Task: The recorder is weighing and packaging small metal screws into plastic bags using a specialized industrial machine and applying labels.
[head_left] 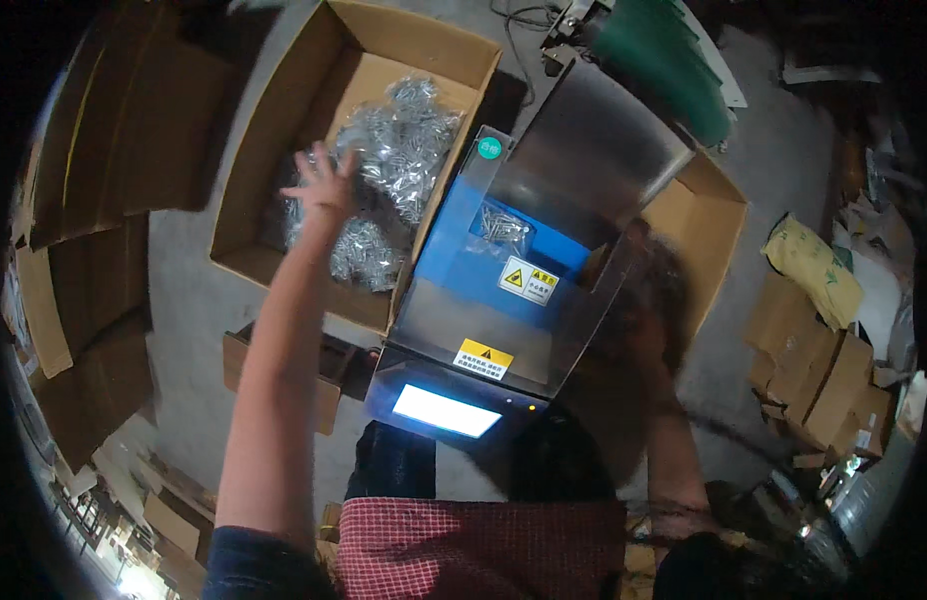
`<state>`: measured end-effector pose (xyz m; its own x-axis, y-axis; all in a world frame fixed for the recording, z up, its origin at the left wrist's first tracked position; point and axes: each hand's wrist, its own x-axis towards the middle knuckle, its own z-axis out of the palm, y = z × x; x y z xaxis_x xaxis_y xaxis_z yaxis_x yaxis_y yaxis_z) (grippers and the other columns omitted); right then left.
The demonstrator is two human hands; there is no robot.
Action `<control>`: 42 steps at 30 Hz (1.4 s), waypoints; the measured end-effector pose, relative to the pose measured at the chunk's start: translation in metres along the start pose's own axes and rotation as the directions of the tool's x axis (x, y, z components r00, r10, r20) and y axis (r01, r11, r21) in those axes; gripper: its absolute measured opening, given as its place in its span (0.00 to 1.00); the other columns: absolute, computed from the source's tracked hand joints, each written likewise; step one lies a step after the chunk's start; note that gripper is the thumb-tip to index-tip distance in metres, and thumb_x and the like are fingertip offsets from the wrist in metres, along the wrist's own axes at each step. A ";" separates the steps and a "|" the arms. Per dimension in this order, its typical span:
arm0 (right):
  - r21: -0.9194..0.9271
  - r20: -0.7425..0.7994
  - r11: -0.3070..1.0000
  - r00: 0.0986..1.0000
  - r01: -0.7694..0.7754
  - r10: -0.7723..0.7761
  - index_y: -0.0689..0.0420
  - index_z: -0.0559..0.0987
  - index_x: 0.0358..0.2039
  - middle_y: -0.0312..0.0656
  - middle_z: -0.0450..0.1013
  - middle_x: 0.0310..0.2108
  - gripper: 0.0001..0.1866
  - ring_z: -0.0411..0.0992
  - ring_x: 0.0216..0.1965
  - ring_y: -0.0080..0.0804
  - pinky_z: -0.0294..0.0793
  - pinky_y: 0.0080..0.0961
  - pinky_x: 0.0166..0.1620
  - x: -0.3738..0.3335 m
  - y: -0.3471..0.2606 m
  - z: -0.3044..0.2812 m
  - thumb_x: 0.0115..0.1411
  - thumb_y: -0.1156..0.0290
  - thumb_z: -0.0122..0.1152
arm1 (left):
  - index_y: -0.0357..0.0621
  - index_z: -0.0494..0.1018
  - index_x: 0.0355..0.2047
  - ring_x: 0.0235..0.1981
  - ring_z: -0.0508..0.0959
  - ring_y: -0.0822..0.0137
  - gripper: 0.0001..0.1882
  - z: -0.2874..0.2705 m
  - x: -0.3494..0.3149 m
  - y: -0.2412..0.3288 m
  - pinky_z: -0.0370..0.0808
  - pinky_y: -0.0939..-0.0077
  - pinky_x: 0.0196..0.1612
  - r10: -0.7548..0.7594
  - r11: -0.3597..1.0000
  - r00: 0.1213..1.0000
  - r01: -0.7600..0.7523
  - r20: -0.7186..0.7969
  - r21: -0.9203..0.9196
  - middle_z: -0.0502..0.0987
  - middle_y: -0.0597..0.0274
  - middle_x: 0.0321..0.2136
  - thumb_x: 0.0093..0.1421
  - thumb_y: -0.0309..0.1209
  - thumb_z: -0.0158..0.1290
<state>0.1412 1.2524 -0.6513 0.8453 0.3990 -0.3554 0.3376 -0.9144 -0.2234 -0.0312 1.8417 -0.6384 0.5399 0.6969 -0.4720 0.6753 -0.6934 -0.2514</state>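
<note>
Small clear bags of silvery metal parts (pixel 389 170) lie heaped in an open cardboard box (pixel 274 160) on the floor, far left. Your left hand (pixel 324 180) hovers over the heap, fingers spread wide, holding nothing. Just right of the box stands a blue and steel machine (pixel 514 270) with a lit screen (pixel 446 410) at its near end. Your right hand (pixel 644 300) is a dark blur against the machine's right side; I cannot tell its grip. Another cardboard box (pixel 709 215) sits behind it.

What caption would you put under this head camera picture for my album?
Left hand reaches into a cardboard box of clear bagged metal parts beside a blue-and-steel machine; blurred right hand alongside.
</note>
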 end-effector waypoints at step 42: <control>0.941 0.333 0.134 0.923 -0.311 -0.195 0.62 0.71 0.54 0.45 0.74 0.44 0.23 0.78 0.41 0.39 0.78 0.31 0.44 -0.136 -0.245 -0.256 0.59 0.68 0.60 | 0.41 0.70 0.56 0.55 0.76 0.57 0.26 -0.007 -0.508 0.044 0.81 0.60 0.48 0.774 -0.536 0.546 0.835 0.322 -0.126 0.75 0.53 0.54 0.54 0.30 0.54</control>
<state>0.0493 1.4044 -0.3161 0.5763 0.5692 -0.5864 -0.6075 -0.1815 -0.7733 -0.2724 1.4582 -0.4040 0.6550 -0.2151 -0.7244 0.1517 0.9765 -0.1528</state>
